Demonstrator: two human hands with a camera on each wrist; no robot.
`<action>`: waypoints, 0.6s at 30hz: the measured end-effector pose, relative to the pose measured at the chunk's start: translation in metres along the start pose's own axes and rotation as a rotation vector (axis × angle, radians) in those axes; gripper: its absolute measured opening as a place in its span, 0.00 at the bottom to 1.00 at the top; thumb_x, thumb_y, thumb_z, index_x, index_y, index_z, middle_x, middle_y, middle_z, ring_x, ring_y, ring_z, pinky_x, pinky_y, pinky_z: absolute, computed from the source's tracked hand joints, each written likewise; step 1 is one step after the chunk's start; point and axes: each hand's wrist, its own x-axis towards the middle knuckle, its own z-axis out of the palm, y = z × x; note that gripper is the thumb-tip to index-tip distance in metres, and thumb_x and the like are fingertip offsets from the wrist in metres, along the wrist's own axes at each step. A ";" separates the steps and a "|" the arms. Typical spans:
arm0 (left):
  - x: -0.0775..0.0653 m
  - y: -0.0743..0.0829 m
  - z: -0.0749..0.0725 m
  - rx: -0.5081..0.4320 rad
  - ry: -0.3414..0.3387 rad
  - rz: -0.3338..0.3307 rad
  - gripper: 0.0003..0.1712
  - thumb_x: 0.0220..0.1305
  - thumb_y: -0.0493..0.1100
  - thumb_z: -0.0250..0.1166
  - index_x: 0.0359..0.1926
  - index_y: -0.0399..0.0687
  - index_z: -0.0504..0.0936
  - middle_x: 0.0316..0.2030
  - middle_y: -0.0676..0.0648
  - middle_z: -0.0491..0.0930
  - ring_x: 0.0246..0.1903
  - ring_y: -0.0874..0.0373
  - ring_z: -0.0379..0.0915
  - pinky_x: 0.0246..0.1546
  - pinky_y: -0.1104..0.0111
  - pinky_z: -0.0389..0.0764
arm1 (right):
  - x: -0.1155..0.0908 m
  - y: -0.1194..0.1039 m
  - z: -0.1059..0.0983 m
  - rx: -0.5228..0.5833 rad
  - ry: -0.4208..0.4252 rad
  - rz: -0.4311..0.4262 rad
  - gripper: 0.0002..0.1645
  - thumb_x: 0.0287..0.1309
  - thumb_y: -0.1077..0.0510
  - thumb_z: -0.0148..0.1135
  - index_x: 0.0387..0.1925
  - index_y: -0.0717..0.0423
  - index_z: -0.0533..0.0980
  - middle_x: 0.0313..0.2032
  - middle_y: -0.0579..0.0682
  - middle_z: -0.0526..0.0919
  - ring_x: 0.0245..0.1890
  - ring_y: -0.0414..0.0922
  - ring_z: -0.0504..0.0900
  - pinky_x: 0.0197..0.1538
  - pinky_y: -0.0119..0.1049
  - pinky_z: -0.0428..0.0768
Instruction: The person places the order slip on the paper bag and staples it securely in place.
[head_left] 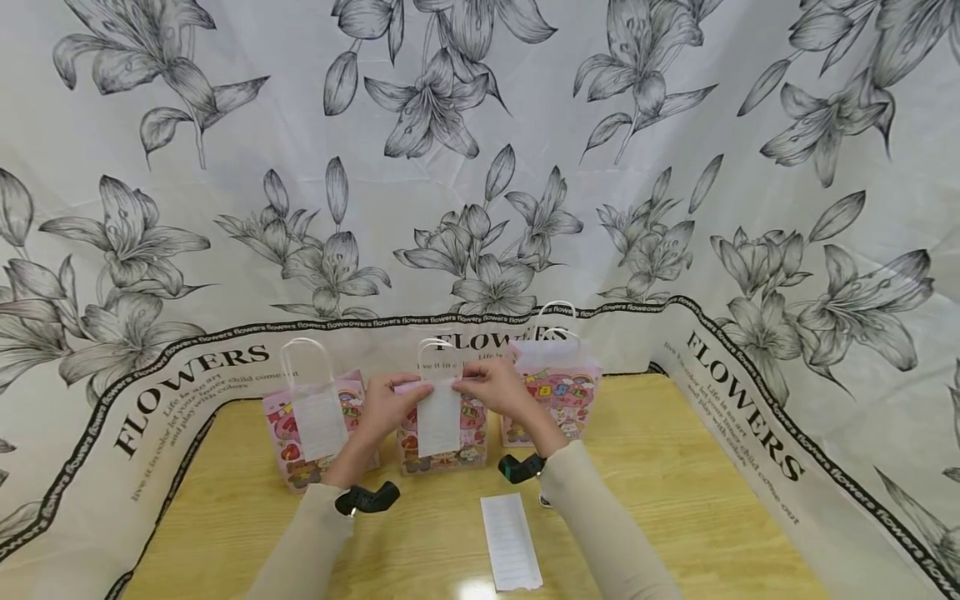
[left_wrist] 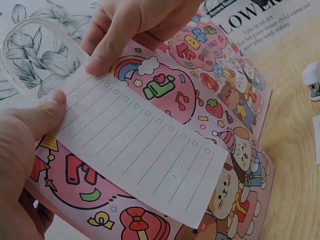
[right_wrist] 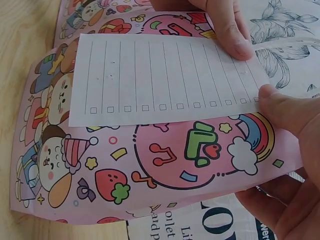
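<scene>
Both hands are at the top edge of the middle pink cartoon gift bag, which has white handles. A lined checklist slip lies against its front. My left hand pinches the bag's left upper edge, its thumb on the slip's corner. On the other side, my right hand pinches the right upper edge, thumb on the slip and fingers behind the bag. Small marks show near the slip's bottom in the left wrist view.
Another gift bag with a slip on its front stands at left. A third bag stands at right. A loose lined slip lies near the front. A white stapler sits on the wooden table. Floral cloth surrounds the table.
</scene>
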 end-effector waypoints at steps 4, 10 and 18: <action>-0.001 0.004 0.000 0.003 0.005 -0.010 0.18 0.54 0.45 0.76 0.41 0.35 0.87 0.33 0.40 0.85 0.25 0.53 0.82 0.25 0.65 0.82 | -0.002 -0.002 0.001 -0.056 0.028 -0.007 0.09 0.60 0.52 0.68 0.37 0.52 0.84 0.35 0.46 0.85 0.34 0.40 0.83 0.38 0.37 0.81; -0.002 0.005 0.001 0.017 0.004 -0.032 0.19 0.55 0.45 0.75 0.42 0.36 0.87 0.35 0.40 0.85 0.26 0.53 0.83 0.25 0.64 0.83 | -0.019 -0.011 -0.008 -0.171 0.109 -0.048 0.21 0.59 0.51 0.69 0.51 0.57 0.80 0.48 0.52 0.83 0.45 0.46 0.82 0.45 0.42 0.80; -0.004 0.003 0.001 0.011 -0.017 -0.051 0.17 0.57 0.44 0.74 0.43 0.36 0.86 0.34 0.42 0.85 0.26 0.53 0.82 0.25 0.65 0.82 | -0.096 0.013 -0.034 -0.255 0.244 -0.019 0.03 0.61 0.61 0.66 0.35 0.51 0.84 0.27 0.42 0.84 0.24 0.35 0.79 0.29 0.33 0.78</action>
